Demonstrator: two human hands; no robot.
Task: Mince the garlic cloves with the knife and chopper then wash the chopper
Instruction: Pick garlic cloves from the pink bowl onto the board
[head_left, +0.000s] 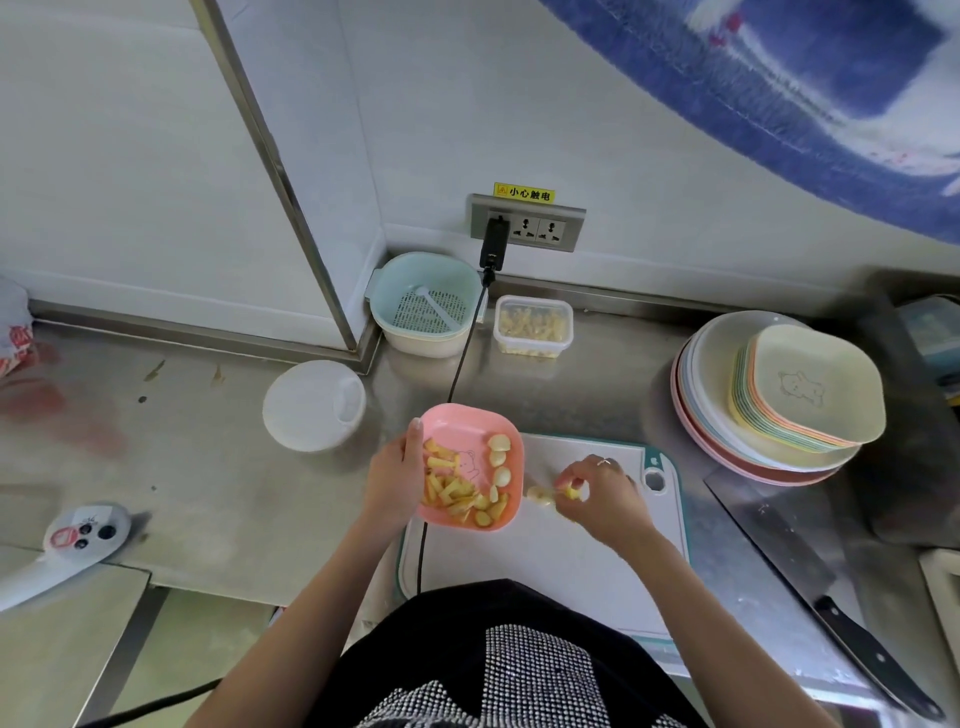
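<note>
A pink square dish (470, 425) holds yellow ginger strips and several peeled garlic cloves (500, 460). My left hand (395, 475) grips the dish's left rim, over the left end of the white cutting board (561, 566). My right hand (602, 491) pinches a small yellowish piece just above the board, beside a garlic clove (540, 496) that lies on the board. The knife (810, 587), with a black handle, lies on the counter to the right of the board. A round white lid-like chopper (311, 405) sits on the counter at the left.
A pale blue colander basket (426, 304) and a clear tub of garlic (532, 325) stand by the wall. A black cable (462, 364) runs from the wall socket past the dish. Stacked plates and bowls (779, 405) stand at the right. A white handheld device (78, 540) lies at far left.
</note>
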